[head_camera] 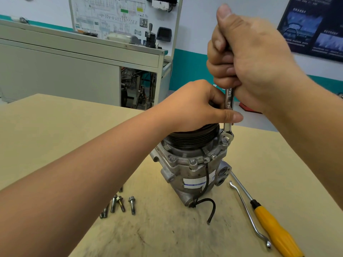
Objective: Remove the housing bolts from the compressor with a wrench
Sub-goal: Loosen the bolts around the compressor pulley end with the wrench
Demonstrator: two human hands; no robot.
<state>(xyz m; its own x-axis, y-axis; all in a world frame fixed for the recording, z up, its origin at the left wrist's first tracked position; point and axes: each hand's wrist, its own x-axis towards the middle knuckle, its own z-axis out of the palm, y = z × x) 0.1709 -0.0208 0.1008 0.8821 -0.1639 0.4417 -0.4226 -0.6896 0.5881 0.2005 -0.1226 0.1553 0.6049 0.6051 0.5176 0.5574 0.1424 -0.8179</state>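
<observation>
The tan table (55, 136) filled the lower view, with a grey cabinet (74, 71) standing behind it against the wall. Near the middle of the table the compressor (193, 169) stood on end, its black pulley (193, 136) uppermost and a black cable (207, 203) trailing down its side onto the tabletop. The right hand (254, 58) was raised above it, fingers clenched round the upper shank of the wrench (229, 101). The left hand (194, 106) sat on top of the compressor, fingers curled over the pulley in a grasp, thumb stretched out against the wrench shank. The wrench stood almost upright, its lower end seated on a housing bolt (224, 140) at the right side of the compressor's flange. To the right of the compressor a screwdriver (274, 227) with a yellow handle lay on the table, and an offset spanner (246, 206) lay just beside it on the left. To the left of the compressor, partly hidden by the left forearm, a small group of loose bolts (118, 204) lay on the tabletop.
</observation>
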